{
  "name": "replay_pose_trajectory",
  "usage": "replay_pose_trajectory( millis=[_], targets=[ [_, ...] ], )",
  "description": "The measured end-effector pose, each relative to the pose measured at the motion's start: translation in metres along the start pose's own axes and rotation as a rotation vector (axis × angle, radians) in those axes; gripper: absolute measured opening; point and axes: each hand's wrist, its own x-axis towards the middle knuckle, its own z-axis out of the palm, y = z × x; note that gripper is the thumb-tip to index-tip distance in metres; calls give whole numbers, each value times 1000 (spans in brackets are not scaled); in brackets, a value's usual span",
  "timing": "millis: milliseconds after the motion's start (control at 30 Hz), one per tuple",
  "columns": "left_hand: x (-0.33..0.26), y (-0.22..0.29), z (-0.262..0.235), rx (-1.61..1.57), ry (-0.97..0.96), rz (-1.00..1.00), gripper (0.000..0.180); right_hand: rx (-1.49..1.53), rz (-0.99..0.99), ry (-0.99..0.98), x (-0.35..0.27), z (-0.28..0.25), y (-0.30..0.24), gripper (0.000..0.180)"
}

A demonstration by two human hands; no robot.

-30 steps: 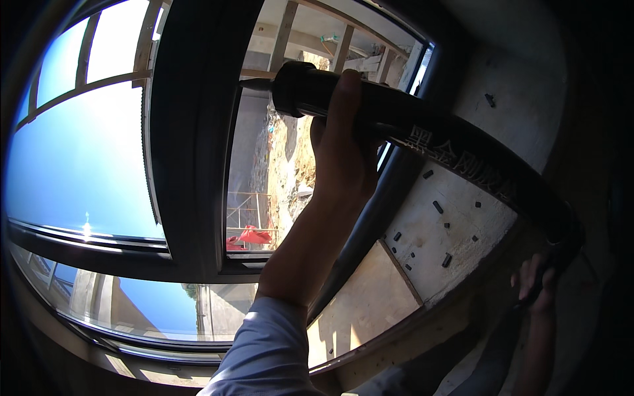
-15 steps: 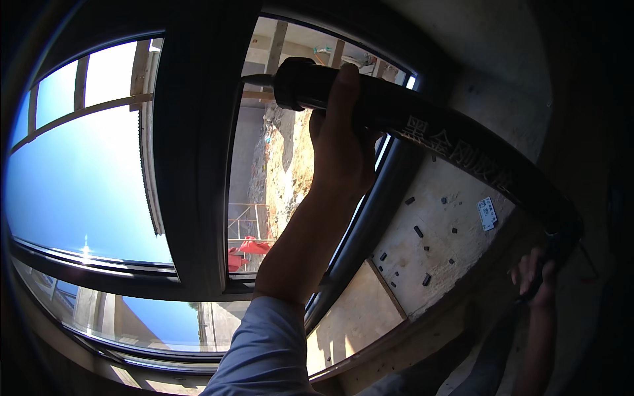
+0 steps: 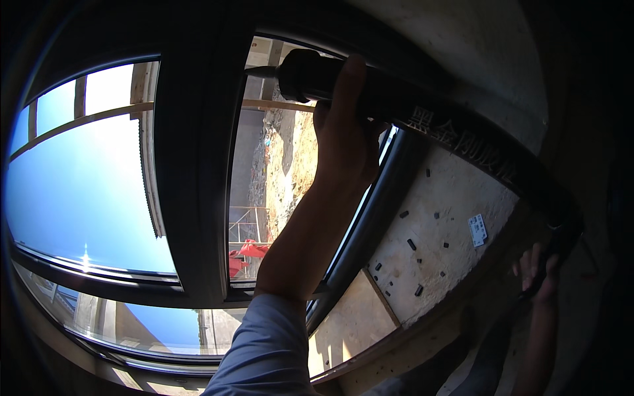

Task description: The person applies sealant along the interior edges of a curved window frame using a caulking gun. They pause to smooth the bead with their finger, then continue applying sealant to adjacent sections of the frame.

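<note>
A long black caulking gun slants from the window down to the lower right. Around the front of its barrel my left hand is closed, thumb on top. My right hand grips the handle and trigger at the rear end, partly lost in shadow. The dark pointed nozzle meets the inner edge of the black window frame, beside the upper part of the narrow pane. Whether its tip touches the frame cannot be made out.
Left of the upright frame member is a wide pane showing sky. Below right, a pale floor holds several small black pieces and a white label-like card. A light board lies beside the sill.
The window and floor sit lower in the view, while the nozzle is slightly higher. Against the frame, the nozzle has moved upward along its edge. Both hands keep their hold.
</note>
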Motion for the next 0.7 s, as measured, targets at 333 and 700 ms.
replay_pose_trajectory(
  millis=[333,700],
  targets=[
    [13,0,8,14,-24,-3,36,57,-2,-12,6,1,-2,59],
    [21,3,12,130,66,-45,38,197,12,-1,-3,22,10,57]
  ],
)
